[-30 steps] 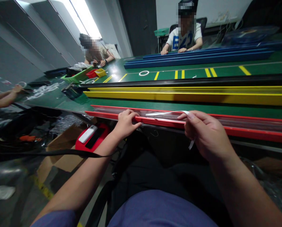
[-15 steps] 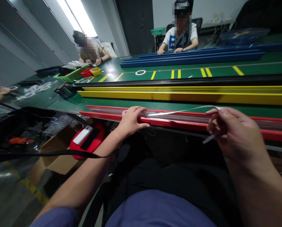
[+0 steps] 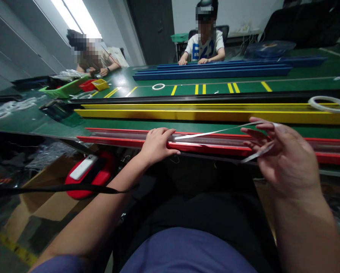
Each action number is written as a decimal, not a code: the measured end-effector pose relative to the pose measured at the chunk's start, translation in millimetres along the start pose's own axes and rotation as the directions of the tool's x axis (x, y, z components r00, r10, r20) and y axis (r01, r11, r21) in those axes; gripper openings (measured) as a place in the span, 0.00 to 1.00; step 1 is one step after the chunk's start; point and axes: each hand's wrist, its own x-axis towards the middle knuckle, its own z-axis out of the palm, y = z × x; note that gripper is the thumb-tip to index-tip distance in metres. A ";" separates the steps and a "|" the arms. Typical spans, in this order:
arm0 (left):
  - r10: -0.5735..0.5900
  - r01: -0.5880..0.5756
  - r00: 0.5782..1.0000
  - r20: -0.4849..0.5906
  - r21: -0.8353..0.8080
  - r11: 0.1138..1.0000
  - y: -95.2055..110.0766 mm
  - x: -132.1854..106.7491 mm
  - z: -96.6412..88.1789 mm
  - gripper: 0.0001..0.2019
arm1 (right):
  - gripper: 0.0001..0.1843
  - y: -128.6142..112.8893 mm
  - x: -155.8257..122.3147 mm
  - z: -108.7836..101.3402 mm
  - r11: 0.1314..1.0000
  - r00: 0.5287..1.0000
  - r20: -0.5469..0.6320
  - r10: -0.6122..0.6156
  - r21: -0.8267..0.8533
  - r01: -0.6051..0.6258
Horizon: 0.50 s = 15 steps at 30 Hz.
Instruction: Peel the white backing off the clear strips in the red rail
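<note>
A long red channel rail (image 3: 210,149) lies along the near edge of the green table. My left hand (image 3: 156,146) is closed over it, fingers across the top and thumb on the near side. From beside those fingers a thin white tape strip (image 3: 198,134) rises to the right, its left end lying in the channel. My right hand (image 3: 286,155), raised just above the rail, holds the strip near thumb and forefinger while its other fingers are loosely spread. A loose tail of the tape hangs below that hand's fingers.
Behind the red rail lie a yellow rail (image 3: 158,114) and a black rail (image 3: 187,98). One white tape roll (image 3: 329,110) rests on the yellow rail, another tape roll (image 3: 158,87) farther back. Blue rails (image 3: 210,72) lie before a seated co-worker. A phone (image 3: 83,167) sits below left.
My view has shifted, so table things appear farther left. The right hand has lifted slightly and its fingers have spread from a tight pinch. My left hand stays on the red rail.
</note>
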 end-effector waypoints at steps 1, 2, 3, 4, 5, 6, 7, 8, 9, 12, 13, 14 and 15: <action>0.009 -0.009 1.000 0.000 -0.007 1.000 1.8 2.0 0.3 0.43 | 0.10 -0.5 0.8 -2.8 1.000 1.000 -0.007 -0.015 0.000 0.015; 0.017 -0.017 1.000 0.000 -0.013 1.000 3.8 4.1 0.6 0.42 | 0.11 -0.9 1.6 -5.5 1.000 1.000 -0.015 -0.026 0.002 0.026; 0.024 -0.024 1.000 0.002 -0.017 1.000 6.2 6.3 1.1 0.42 | 0.11 -1.4 2.3 -8.3 0.999 0.999 -0.022 -0.035 0.003 0.035; 0.032 -0.032 0.999 0.007 -0.018 0.999 9.0 8.5 1.7 0.42 | 0.11 -2.0 3.0 -11.1 0.999 0.999 -0.029 -0.043 0.003 0.043; 0.040 -0.040 0.999 0.012 -0.017 0.999 12.1 10.6 2.3 0.41 | 0.12 -2.5 3.7 -13.9 0.999 0.998 -0.034 -0.050 0.003 0.050; 0.048 -0.048 0.999 0.018 -0.013 0.999 15.5 12.8 2.9 0.41 | 0.12 -3.0 4.4 -16.8 0.998 0.998 -0.038 -0.056 0.001 0.056; 0.056 -0.056 0.998 0.022 -0.007 0.998 19.2 14.8 3.6 0.41 | 0.12 -3.4 5.0 -19.6 0.998 0.997 -0.041 -0.062 -0.001 0.062; 0.063 -0.063 0.998 0.025 -0.002 0.998 23.1 16.8 4.4 0.42 | 0.13 -3.7 5.6 -22.5 0.998 0.996 -0.047 -0.069 -0.001 0.069; 0.070 -0.070 0.997 0.025 0.002 0.998 27.3 18.6 5.1 0.42 | 0.13 -3.9 6.2 -25.3 0.997 0.995 -0.058 -0.076 0.002 0.076; 0.077 -0.077 0.997 0.018 0.001 0.997 40.1 23.4 7.2 0.41 | 0.13 -4.0 7.8 -33.2 0.995 0.991 -0.106 -0.076 0.052 0.082; 0.077 -0.077 0.997 0.015 -0.004 0.997 44.1 24.7 8.0 0.41 | 0.13 -4.1 8.3 -35.8 0.993 0.990 -0.118 -0.072 0.083 0.083; 0.077 -0.077 0.997 0.012 -0.011 0.997 47.8 26.0 8.9 0.41 | 0.13 -4.4 8.6 -38.7 0.989 0.990 -0.123 -0.070 0.118 0.084; 0.078 -0.078 0.997 0.009 -0.019 0.997 50.9 27.1 9.8 0.40 | 0.13 -4.9 9.0 -41.7 0.984 0.990 -0.123 -0.070 0.154 0.089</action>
